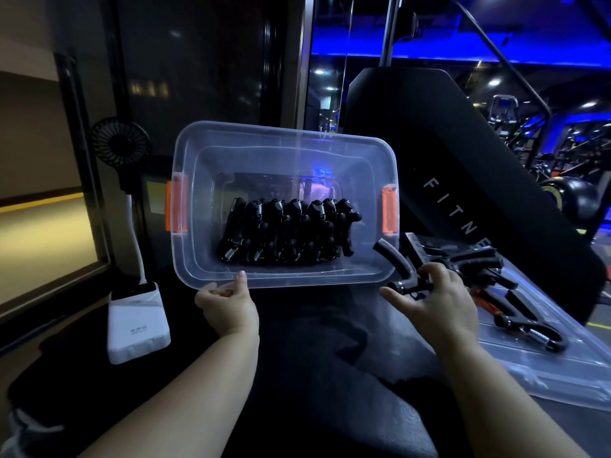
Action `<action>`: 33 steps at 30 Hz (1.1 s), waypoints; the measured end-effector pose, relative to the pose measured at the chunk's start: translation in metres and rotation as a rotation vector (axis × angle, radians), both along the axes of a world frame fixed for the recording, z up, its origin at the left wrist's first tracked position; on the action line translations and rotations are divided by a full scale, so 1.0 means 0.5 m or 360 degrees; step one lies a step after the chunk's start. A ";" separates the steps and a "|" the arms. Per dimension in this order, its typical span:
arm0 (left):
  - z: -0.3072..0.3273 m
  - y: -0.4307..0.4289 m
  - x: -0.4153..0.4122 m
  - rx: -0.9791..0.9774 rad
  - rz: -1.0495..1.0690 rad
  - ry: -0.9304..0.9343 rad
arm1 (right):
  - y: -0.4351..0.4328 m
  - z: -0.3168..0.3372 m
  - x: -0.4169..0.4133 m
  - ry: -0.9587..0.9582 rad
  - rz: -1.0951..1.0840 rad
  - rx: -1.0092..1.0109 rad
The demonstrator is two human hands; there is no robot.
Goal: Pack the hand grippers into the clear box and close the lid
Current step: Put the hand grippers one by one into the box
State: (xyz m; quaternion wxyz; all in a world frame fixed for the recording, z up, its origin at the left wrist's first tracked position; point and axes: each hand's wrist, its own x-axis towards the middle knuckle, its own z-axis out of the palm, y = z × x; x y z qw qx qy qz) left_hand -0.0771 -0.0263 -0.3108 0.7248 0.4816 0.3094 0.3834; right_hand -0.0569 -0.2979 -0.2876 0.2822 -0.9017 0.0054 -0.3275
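Note:
The clear box (357,153) with orange latches is tipped toward me, its opening facing the camera. Several black hand grippers (287,231) with steel springs stand packed in a row inside it. My left hand (228,305) grips the box's near rim, thumb over the edge. My right hand (436,299) holds one black hand gripper (395,261) just outside the box's lower right corner, one handle pointing up toward the box. More hand grippers (482,264) lie in a loose pile on the clear lid (545,365) to the right.
A white power bank (139,325) with a small black fan (120,142) on a white stalk stands left of the box. A black padded gym machine (429,133) rises behind the lid. The box is over a dark cloth surface (314,342).

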 end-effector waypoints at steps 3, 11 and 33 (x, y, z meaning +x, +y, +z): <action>-0.002 0.001 0.001 -0.0002 -0.0007 -0.0018 | 0.006 0.001 -0.003 0.0068 0.0068 -0.0035; -0.002 0.002 0.003 0.0011 -0.0007 -0.0009 | 0.008 -0.007 0.001 0.0059 0.0271 0.0049; -0.010 0.006 0.011 0.0011 0.0006 0.0022 | 0.009 0.010 -0.007 0.0041 0.0565 0.0799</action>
